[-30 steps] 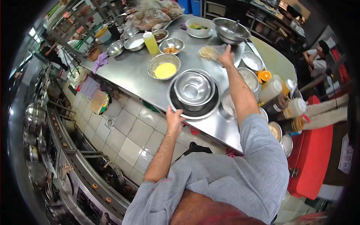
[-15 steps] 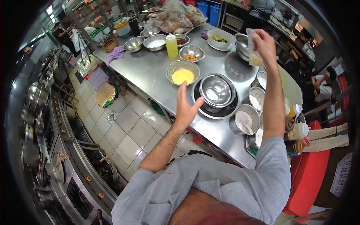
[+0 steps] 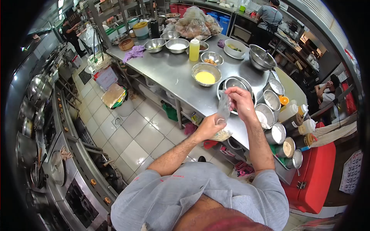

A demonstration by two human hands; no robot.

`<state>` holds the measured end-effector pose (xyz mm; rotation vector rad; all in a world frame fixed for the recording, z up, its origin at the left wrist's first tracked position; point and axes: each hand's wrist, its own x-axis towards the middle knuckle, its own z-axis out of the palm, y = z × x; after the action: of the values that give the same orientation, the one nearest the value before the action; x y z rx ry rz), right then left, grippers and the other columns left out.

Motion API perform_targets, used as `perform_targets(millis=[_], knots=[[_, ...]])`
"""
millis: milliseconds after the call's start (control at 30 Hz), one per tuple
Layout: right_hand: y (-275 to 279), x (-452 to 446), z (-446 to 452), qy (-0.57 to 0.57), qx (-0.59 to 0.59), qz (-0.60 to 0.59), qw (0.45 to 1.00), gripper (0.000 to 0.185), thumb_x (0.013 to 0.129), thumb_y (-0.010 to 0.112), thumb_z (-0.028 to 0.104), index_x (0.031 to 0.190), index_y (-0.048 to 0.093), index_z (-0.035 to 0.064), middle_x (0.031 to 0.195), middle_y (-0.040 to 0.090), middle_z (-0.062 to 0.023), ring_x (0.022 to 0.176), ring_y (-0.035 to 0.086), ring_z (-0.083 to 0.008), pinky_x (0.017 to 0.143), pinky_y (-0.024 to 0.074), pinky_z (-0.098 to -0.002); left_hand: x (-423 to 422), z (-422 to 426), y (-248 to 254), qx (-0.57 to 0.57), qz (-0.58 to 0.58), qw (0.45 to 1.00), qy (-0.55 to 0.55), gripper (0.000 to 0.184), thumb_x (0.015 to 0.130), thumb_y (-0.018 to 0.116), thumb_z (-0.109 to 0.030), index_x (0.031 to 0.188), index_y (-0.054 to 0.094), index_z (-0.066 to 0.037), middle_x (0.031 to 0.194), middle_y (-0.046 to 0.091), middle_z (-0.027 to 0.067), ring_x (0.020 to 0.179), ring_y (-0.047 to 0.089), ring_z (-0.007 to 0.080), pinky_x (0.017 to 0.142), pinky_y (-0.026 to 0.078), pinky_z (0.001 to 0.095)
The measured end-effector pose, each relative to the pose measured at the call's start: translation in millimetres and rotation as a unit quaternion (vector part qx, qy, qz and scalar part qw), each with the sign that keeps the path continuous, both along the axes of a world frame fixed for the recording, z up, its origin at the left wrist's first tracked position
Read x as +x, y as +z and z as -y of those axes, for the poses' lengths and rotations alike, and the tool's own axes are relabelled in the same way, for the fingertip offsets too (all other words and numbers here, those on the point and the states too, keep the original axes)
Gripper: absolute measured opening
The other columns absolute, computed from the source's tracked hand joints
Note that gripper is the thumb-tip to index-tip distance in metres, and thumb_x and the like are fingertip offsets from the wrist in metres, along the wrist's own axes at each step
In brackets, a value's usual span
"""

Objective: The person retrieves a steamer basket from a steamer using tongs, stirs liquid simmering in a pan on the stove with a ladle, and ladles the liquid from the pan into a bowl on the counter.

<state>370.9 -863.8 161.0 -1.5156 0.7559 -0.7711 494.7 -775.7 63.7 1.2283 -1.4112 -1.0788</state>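
Note:
A see-through plastic bag (image 3: 223, 107) hangs between my hands, just in front of the table edge, with pale bits in its bottom. My left hand (image 3: 210, 127) is closed around its lower middle. At the bag's upper end, my right hand (image 3: 242, 102) has its fingers curled on the plastic. Partly hidden behind the right hand are metal bowls (image 3: 235, 82) stacked on the table. Beyond them stands a metal bowl (image 3: 195, 69) of yellow liquid (image 3: 205, 78).
On the steel table (image 3: 169, 71) are a yellow squeeze bottle (image 3: 194, 51), a bowl of brown pieces (image 3: 211, 61) and a large metal bowl (image 3: 263, 63). Several tubs of powder (image 3: 276, 133) and sauce bottles (image 3: 306, 127) line the right side. A red cooler (image 3: 316, 177) stands near my right.
My right hand has brought the bag from the table's far right to in front of me. My left hand has moved towards me and closed on it. The view has shifted.

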Motion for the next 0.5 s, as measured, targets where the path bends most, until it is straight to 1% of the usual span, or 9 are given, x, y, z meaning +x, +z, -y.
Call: perform_targets(millis=[100,167,233,267,300,367,433,467,500], knots=[[-54.2,11.5,8.8,-0.076,0.003,-0.028,0.997,0.022,0.081,0.048,0.001,0.098,0.062,0.0006,0.056,0.045,0.0033,0.045,0.044,-0.0058,0.043,0.0386,-0.0204,31.5,-21.4,-14.4,0.013,-0.028,0.999,0.034,0.033,0.077,0.066,-0.019,0.101,0.058,0.001,0.085,0.063,0.0071,0.076,0.056,0.0098,0.069,0.047,0.0275],[-76.7,18.4,-0.5,-0.036,-0.046,-0.16,0.985,0.028,0.079,0.053,0.004,0.107,0.06,0.0036,0.075,0.054,-0.0038,0.064,0.054,-0.013,0.058,0.0454,-0.0254,55.6,-25.5,-23.6,-0.004,0.028,0.997,0.066,0.031,0.074,0.066,-0.02,0.096,0.058,0.0,0.076,0.063,0.0107,0.07,0.059,0.0159,0.066,0.047,0.0325],[-91.5,27.3,-17.4,-0.067,-0.336,-0.19,0.92,0.042,0.074,0.058,0.007,0.116,0.057,0.0094,0.114,0.049,-0.014,0.101,0.05,-0.0247,0.086,0.0423,-0.035,74.4,-27.5,-25.9,-0.007,0.037,0.996,0.078,0.03,0.071,0.066,-0.02,0.093,0.059,0.0,0.074,0.063,0.0131,0.068,0.062,0.0206,0.066,0.047,0.0348],[-66.5,32.3,-34.8,-0.02,-0.364,-0.21,0.907,0.054,0.069,0.06,0.007,0.123,0.053,0.0137,0.138,0.026,-0.0162,0.125,0.028,-0.0331,0.103,0.0255,-0.0417,83.5,-24.5,-31.8,-0.013,0.112,0.992,0.049,0.031,0.07,0.066,-0.019,0.093,0.059,0.0,0.074,0.063,0.0145,0.069,0.062,0.0238,0.066,0.048,0.0362],[-56.8,36.1,-40.1,0.032,-0.423,-0.21,0.881,0.059,0.068,0.06,0.007,0.126,0.05,0.0144,0.141,0.023,-0.016,0.13,0.022,-0.0341,0.105,0.0227,-0.0455,91.7,-20.2,-35.1,-0.02,0.186,0.982,0.021,0.032,0.069,0.066,-0.019,0.094,0.059,0.001,0.075,0.063,0.0158,0.07,0.063,0.0269,0.067,0.048,0.0376],[-51.3,48.7,-42.3,0.146,-0.416,-0.193,0.877,0.06,0.07,0.057,0.005,0.128,0.046,0.0128,0.137,0.032,-0.019,0.128,0.03,-0.0346,0.103,0.0277,-0.0427,102.3,-14.1,-26.5,-0.022,0.203,0.979,0.005,0.031,0.069,0.066,-0.018,0.091,0.059,0.001,0.08,0.063,0.0181,0.075,0.063,0.0326,0.068,0.047,0.0404],[-76.9,63.1,-26.2,0.164,-0.324,-0.153,0.919,0.057,0.074,0.055,0.006,0.13,0.045,0.0118,0.132,0.039,-0.0184,0.123,0.037,-0.0308,0.101,0.0319,-0.0393,109.7,-4.2,-26.5,-0.075,0.09,0.993,0.027,0.027,0.07,0.066,-0.018,0.087,0.058,0.001,0.081,0.063,0.0158,0.072,0.062,0.026,0.065,0.047,0.0383],[-93.4,71.3,-16.1,0.178,-0.23,-0.112,0.95,0.054,0.078,0.054,0.007,0.131,0.044,0.0108,0.127,0.046,-0.0178,0.118,0.045,-0.0271,0.098,0.0361,-0.0359,118.5,7.0,-30.7,-0.016,0.012,1.0,-0.005,0.02,0.078,0.065,-0.014,0.086,0.054,0.001,0.076,0.059,0.0029,0.071,0.055,0.0088,0.062,0.046,0.0274],[-107.7,81.4,-8.7,0.185,-0.228,-0.113,0.949,0.054,0.078,0.054,0.007,0.131,0.044,0.0108,0.127,0.046,-0.0178,0.118,0.045,-0.0271,0.098,0.0361,-0.0359,125.6,15.9,-31.6,-0.013,0.009,1.0,0.002,0.02,0.078,0.065,-0.014,0.086,0.054,0.001,0.076,0.059,0.0029,0.071,0.055,0.0088,0.062,0.046,0.0274]])
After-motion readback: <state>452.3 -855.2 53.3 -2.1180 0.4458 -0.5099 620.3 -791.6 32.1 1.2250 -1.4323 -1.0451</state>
